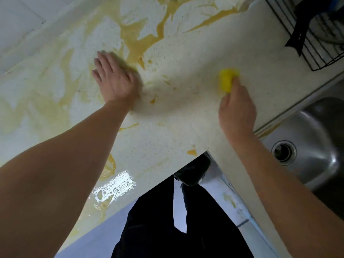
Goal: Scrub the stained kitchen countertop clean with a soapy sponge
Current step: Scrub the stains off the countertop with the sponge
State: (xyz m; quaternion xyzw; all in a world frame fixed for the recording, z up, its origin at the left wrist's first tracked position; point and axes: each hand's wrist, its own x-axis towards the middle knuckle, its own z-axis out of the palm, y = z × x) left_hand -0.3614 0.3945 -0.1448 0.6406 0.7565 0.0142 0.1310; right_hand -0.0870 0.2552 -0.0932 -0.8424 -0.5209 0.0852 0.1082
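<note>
The pale speckled countertop (186,53) is smeared with yellow-orange stains (137,43) across its far and left parts. A patch of soapy foam (115,187) lies near the front edge. My right hand (236,108) grips a yellow sponge (228,79) and holds it against the counter to the right, near the sink side. My left hand (113,79) lies flat with straight fingers on the counter, on the edge of a stained patch.
A steel sink (305,146) with its drain (283,152) sits at the right. A black wire dish rack (307,30) holding dark items stands at the back right. My dark trousers and a shoe show below the counter's front edge.
</note>
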